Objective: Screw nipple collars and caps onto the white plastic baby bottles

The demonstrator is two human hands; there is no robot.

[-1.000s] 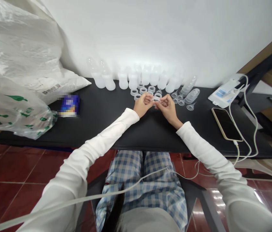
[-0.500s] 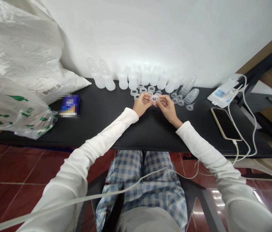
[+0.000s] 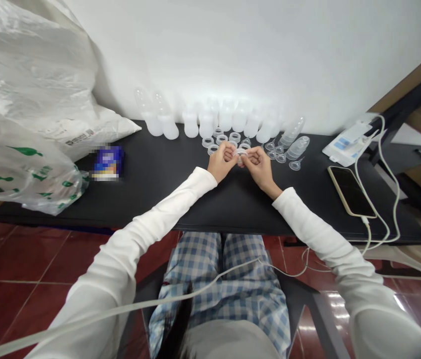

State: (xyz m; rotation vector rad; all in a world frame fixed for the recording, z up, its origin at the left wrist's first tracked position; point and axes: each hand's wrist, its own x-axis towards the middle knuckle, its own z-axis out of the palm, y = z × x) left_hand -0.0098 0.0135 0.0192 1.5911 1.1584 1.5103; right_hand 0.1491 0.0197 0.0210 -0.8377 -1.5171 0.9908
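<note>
My left hand and my right hand meet above the black table. Both pinch one translucent ring-shaped bottle collar from opposite sides. Fingers partly cover it, so I cannot tell whether anything sits inside it. Just beyond my left hand lie several loose collars. To the right of my right hand are several small clear funnel-like pieces with thin stems. Behind them stands a row of frosted bottles by the wall; the two leftmost bottles carry tall clear covers.
Clear dome covers stand at the right of the bottles. A phone with a white cable and a white power strip lie farther right. Leftward are a blue packet and large plastic bags. Another cable crosses my lap.
Both hands have shifted very slightly towards me with the collar, which now shows at a slightly different tilt. Another loose collar shows more clearly just behind it. Otherwise the table looks the same.
</note>
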